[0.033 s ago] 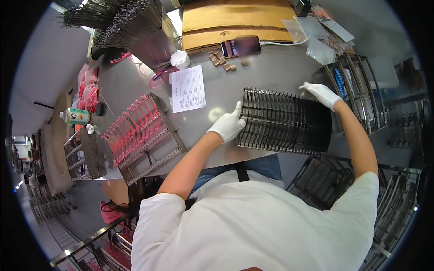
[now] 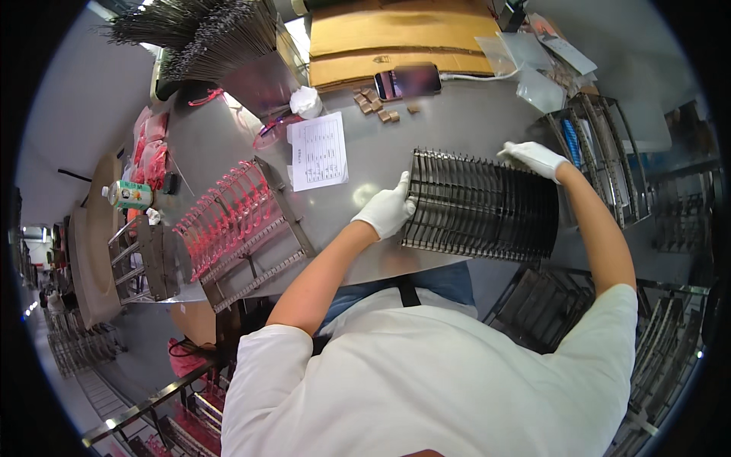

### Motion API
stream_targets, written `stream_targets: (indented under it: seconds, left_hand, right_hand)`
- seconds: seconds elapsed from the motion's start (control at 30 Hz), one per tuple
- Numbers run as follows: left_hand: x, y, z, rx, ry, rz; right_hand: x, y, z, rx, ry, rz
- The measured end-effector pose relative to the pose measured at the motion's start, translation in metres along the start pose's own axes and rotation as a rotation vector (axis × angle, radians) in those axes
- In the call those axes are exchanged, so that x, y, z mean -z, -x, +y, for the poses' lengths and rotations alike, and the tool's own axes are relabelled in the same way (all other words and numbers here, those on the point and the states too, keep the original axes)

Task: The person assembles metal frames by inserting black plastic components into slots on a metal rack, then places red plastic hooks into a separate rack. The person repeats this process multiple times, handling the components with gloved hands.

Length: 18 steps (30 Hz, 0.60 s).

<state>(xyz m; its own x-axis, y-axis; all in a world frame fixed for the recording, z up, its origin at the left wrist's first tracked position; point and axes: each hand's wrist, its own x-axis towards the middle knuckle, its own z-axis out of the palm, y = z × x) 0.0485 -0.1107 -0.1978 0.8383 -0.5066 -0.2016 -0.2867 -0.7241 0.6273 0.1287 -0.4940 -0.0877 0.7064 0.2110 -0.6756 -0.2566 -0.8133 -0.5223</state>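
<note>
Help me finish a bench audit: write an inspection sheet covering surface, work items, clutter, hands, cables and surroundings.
Surface: smooth grey metal tabletop, glossy with reflected light.
Work items: dark rectangular rack of closely set black curved strips between the hands; to its left, grey metal rack with translucent pink curved pieces.
Clutter: white printed paper sheet, small brown blocks, black rectangular phone, crumpled white tissue.
Hands: white-gloved left hand touches the dark rack's left end; white-gloved right hand by its far edge, toward the right, contact unclear.
Cables: thin white cable at the phone's right end.
Surroundings: yellow-brown cardboard at the back; bundled thin dark rods at back left.
</note>
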Motion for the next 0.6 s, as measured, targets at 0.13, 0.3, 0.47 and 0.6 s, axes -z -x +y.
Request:
stream_targets:
  seconds: [0.13,0.3,0.47,0.6]
  left_hand:
    - [0.032,0.012,0.034,-0.035,-0.052,0.151]
    - [0.085,0.075,0.081,-0.057,-0.132,0.358]
    - [0.105,0.111,0.085,-0.236,-0.202,0.596]
    - [0.114,0.120,0.084,-0.122,0.148,0.688]
  right_hand:
    - [-0.003,-0.020,-0.036,-0.163,0.146,-0.069]
    - [0.009,0.041,-0.109,-0.139,0.017,-0.187]
    - [0.021,0.093,-0.167,0.289,0.126,-0.188]
    - [-0.004,0.140,-0.173,0.751,0.207,0.263]
